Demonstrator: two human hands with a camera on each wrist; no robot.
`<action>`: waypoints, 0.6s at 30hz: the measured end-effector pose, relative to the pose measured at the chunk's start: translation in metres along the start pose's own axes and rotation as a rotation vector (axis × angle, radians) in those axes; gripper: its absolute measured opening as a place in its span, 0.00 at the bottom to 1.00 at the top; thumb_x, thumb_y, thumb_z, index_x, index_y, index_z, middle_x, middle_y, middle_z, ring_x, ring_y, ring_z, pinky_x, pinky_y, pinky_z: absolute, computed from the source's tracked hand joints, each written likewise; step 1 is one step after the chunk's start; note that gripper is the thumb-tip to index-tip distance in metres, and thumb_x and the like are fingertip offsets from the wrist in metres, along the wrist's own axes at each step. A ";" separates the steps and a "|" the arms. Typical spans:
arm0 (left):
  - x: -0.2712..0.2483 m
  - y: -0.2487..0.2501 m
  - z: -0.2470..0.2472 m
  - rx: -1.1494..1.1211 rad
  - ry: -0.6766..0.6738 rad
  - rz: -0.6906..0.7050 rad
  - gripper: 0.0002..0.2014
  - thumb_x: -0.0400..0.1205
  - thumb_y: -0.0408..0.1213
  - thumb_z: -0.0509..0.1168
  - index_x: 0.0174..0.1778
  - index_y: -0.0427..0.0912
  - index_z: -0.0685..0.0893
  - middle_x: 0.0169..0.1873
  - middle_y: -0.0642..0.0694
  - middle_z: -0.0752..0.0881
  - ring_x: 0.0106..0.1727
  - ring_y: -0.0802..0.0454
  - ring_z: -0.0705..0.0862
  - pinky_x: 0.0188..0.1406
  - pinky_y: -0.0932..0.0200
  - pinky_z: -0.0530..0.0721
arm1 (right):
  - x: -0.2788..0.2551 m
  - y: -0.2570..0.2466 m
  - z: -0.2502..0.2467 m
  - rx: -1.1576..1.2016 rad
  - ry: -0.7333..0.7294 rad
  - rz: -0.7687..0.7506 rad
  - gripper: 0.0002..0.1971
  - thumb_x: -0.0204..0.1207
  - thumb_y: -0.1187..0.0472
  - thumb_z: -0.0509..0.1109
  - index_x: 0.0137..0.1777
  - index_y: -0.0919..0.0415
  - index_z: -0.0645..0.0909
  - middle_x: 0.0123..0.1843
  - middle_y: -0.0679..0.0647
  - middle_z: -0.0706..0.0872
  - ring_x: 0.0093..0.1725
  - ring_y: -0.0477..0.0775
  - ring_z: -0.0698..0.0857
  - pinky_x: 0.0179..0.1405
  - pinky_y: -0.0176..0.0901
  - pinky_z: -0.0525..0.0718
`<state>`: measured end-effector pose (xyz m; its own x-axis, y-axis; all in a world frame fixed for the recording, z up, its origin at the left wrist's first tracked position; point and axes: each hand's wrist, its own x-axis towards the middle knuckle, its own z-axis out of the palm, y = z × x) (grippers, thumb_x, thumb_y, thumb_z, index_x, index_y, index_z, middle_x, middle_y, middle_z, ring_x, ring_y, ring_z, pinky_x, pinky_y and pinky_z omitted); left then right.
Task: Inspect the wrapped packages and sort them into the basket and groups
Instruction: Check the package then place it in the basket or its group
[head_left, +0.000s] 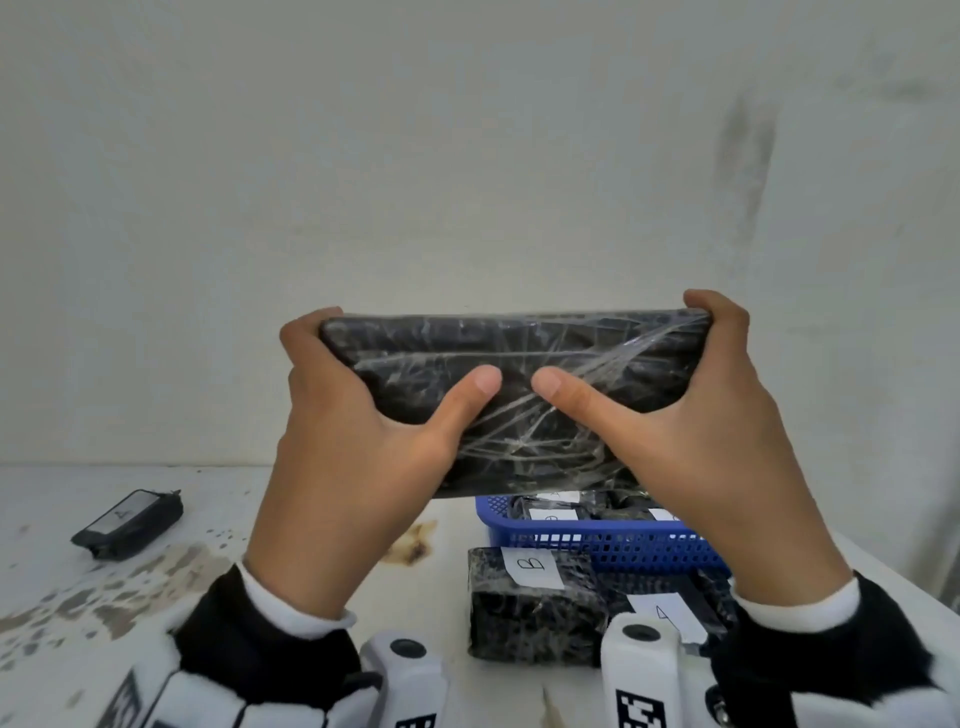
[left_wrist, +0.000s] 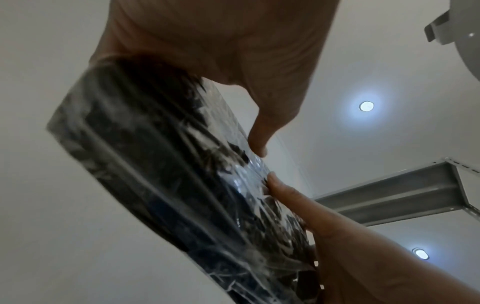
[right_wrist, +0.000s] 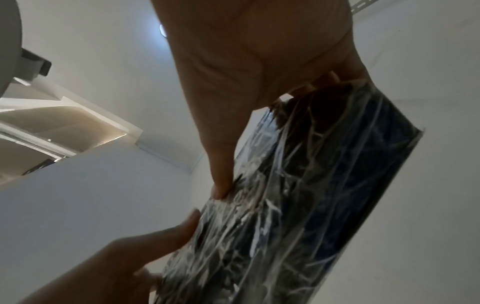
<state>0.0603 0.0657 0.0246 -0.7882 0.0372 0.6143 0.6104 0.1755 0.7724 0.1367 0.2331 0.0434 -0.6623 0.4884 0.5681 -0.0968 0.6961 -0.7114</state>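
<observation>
Head view | wrapped package long axis left-right, raised | both hands clamped on its ends

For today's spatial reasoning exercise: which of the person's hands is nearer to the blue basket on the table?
Right. The right hand holds the wrapped package's right end directly above the blue basket; the left hand holds the other end, off to the basket's left.
</observation>
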 end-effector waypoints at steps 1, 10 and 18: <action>0.001 -0.001 0.000 -0.003 0.005 -0.006 0.38 0.64 0.62 0.73 0.61 0.56 0.57 0.61 0.51 0.78 0.49 0.67 0.80 0.42 0.73 0.74 | -0.001 0.000 0.001 -0.012 0.007 -0.004 0.60 0.48 0.21 0.73 0.80 0.39 0.52 0.75 0.48 0.74 0.70 0.55 0.79 0.66 0.51 0.77; -0.002 0.004 0.006 -0.045 0.081 -0.024 0.42 0.55 0.70 0.68 0.59 0.57 0.57 0.62 0.47 0.78 0.48 0.66 0.81 0.43 0.67 0.75 | -0.006 -0.005 0.010 -0.072 0.063 0.015 0.57 0.51 0.16 0.66 0.77 0.44 0.53 0.74 0.48 0.76 0.68 0.57 0.80 0.57 0.50 0.77; -0.005 0.005 0.010 -0.086 0.108 -0.010 0.43 0.67 0.68 0.64 0.75 0.55 0.57 0.69 0.50 0.76 0.50 0.62 0.81 0.36 0.79 0.74 | -0.006 -0.005 0.007 0.000 0.137 -0.033 0.51 0.56 0.17 0.63 0.75 0.44 0.57 0.66 0.49 0.79 0.62 0.57 0.80 0.54 0.50 0.76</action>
<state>0.0669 0.0768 0.0237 -0.7842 -0.0711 0.6164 0.6104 0.0899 0.7870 0.1361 0.2229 0.0408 -0.5508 0.5326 0.6426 -0.1173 0.7129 -0.6914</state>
